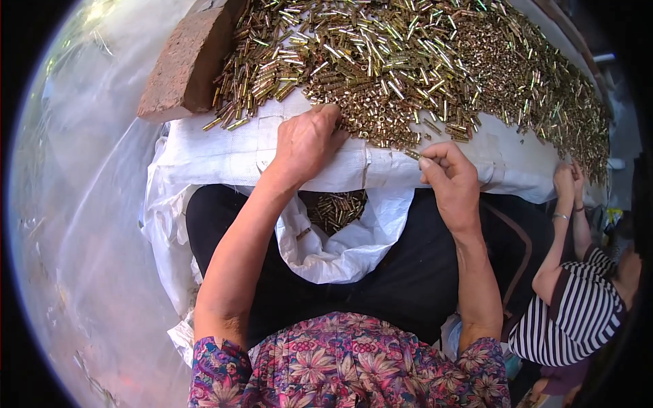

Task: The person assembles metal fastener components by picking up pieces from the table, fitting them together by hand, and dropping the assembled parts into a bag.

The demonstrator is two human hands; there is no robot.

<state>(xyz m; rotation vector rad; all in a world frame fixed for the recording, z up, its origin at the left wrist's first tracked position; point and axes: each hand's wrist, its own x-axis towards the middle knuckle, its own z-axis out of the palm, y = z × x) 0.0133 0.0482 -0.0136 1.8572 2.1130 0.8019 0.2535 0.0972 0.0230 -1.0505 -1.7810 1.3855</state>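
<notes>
My right hand (452, 183) pinches a short brass-coloured metal rod (412, 154) between thumb and forefinger, just over the front edge of the cloth-covered table. My left hand (307, 144) is closed at the near edge of a heap of small brass-coloured nut-like rings (374, 121); whatever its fingertips hold is hidden. Behind both hands spreads a thick layer of slim brass-coloured metal tubes or rods (367, 51). Below the table edge, between my knees, hangs an open white woven sack (333, 262) with more such rods (338, 209) inside.
A reddish brick (183, 64) stands at the table's left end. White woven cloth (224, 153) drapes over the front edge. At the right, another person in a striped top (564, 319) works at the same heap, hands (566, 180) by its edge. Translucent sheeting (81, 204) hangs at the left.
</notes>
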